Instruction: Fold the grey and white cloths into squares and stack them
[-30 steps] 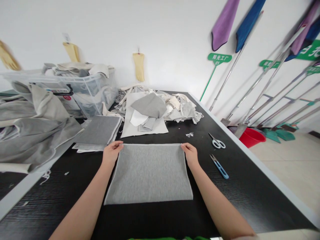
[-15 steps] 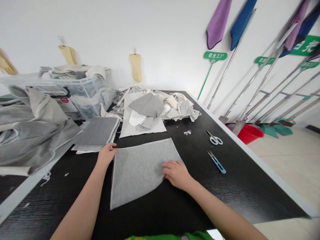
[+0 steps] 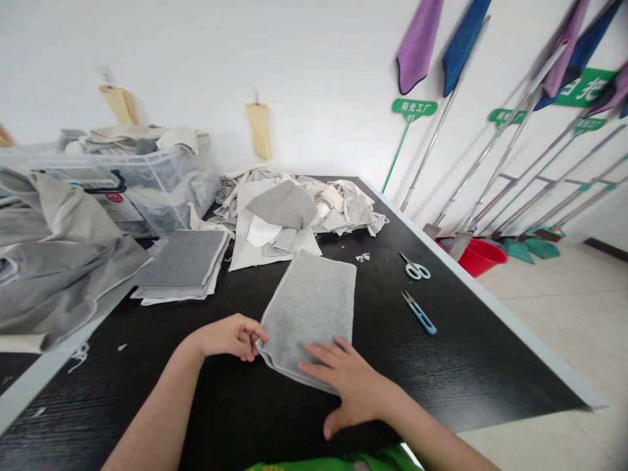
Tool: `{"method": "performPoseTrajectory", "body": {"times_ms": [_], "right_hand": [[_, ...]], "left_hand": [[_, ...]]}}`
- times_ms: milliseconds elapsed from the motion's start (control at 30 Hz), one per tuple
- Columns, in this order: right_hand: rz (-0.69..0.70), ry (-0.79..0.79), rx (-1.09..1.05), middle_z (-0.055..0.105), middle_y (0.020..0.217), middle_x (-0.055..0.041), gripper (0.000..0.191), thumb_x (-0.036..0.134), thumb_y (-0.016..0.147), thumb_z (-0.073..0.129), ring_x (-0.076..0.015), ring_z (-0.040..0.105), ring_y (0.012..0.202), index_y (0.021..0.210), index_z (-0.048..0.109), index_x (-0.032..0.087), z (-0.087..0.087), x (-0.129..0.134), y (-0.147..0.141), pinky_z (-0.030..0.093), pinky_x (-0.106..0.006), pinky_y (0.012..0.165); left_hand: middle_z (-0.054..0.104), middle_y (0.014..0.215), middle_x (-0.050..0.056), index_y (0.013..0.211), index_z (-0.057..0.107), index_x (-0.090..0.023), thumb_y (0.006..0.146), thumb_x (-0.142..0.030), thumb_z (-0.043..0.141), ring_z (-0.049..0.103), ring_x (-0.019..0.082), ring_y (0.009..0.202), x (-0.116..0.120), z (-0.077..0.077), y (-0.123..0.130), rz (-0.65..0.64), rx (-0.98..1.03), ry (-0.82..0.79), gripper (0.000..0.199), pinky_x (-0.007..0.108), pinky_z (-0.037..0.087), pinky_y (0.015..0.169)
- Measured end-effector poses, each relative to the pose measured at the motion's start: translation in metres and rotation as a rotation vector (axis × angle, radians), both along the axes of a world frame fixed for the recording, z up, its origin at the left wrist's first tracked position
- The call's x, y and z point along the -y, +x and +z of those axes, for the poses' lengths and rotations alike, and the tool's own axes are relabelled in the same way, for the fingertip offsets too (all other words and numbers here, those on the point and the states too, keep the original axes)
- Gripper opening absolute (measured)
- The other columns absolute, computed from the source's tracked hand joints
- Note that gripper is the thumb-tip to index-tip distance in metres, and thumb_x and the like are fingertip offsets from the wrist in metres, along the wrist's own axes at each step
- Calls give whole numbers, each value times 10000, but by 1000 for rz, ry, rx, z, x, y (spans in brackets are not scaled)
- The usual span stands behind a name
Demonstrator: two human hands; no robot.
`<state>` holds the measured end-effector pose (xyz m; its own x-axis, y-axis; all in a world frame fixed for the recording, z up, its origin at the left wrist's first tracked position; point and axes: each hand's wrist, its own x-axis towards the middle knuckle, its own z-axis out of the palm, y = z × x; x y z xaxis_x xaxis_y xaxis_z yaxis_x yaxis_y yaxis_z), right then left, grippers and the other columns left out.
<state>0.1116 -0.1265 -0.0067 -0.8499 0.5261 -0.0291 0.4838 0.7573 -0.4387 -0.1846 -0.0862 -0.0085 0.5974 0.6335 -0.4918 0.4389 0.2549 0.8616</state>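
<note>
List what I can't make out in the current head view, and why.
In the head view:
Grey cloth, near part: covered by the right hand.
Leftmost glove, most of it: cut off by the left edge.
Bucket, lower left: behind the table edge.
Stack, layer count: too small.

Workshop of factory kind, far as I can see. Green sign against white wall carries characters for "factory" plus number 01. My black worktable bears heap of cloth scraps, neat cloth stack, scissors, blue snips, thread bits. Clear plastic bin piled with more cloth. Yellow gloves hung on wall. Off to my right: long poles leaning in row, green dustpans, red bucket, tiled floor.
</note>
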Motion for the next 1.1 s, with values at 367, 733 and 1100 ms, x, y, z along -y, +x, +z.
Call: {"method": "performPoseTrajectory", "body": {"times_ms": [367, 733, 1100], "right_hand": [[-503, 84, -72, 602, 968, 3, 330, 121, 708, 383, -152, 529, 873, 932, 582, 261, -27, 8, 14, 378, -271, 773], [-402, -183, -323, 610, 931, -20, 284, 176, 648, 520, -170, 527, 889, 915, 603, 227, -12, 4, 53, 391, -299, 803], [-1008, 5, -100, 482, 1151, -55, 466, 401, 711, 462, -245, 397, 1076, 1147, 428, 242, -31, -35, 45, 256, -462, 882]], "left_hand": [[516, 935, 19, 633, 589, -202, 595, -102, 464, 445, 158, 904, 10, -2, 26, -33, -370, 844, 165, 265, 338, 786], [611, 836, 40, 755, 585, -163, 681, -151, 465, 531, 157, 846, 12, 2, 27, -11, 19, 454, 141, 275, 367, 785], [525, 1047, 92, 1066, 478, -195, 698, -360, 438, 440, 241, 991, -2, -26, 46, 504, -677, 711, 405, 358, 305, 841]]}}
